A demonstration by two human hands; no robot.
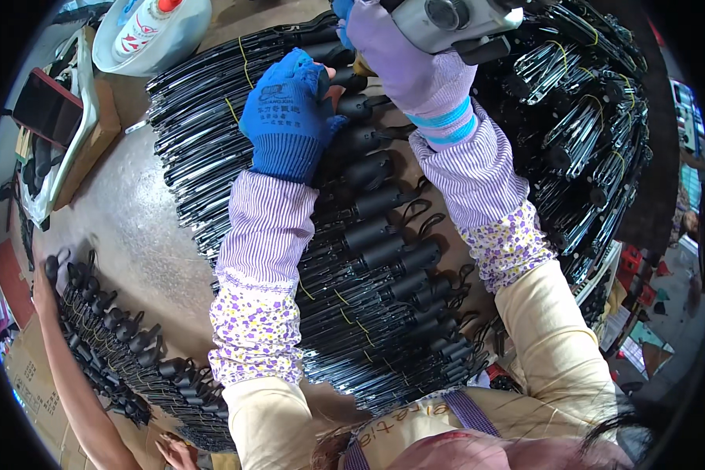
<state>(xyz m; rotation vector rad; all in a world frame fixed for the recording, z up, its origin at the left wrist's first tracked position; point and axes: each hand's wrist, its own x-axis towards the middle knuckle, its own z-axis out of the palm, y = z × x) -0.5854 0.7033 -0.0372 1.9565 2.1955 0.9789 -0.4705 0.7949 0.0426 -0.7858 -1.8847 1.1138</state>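
Observation:
Black folding umbrella frames (204, 157) lie side by side in a long row on the table, their black handles (372, 205) and wrist loops toward the right. My left hand (286, 102), in a blue glove with some fingertips bare, is curled closed around an umbrella frame near its handle, at the far part of the row. In a purple glove, my right hand (403, 47) grips a grey power drill (439, 23) just beyond and to the right of the left hand. The drill's working tip is hidden by the glove and the picture's edge.
Tied bundles of shiny umbrella frames (572, 129) are heaped at the right. A white basin (196, 23) holding a white spray can (142, 30) stands at the far left, near a tray (74, 133) with a dark phone (47, 107). Another person's arm (74, 368) reaches toward more frames (125, 352) at the left.

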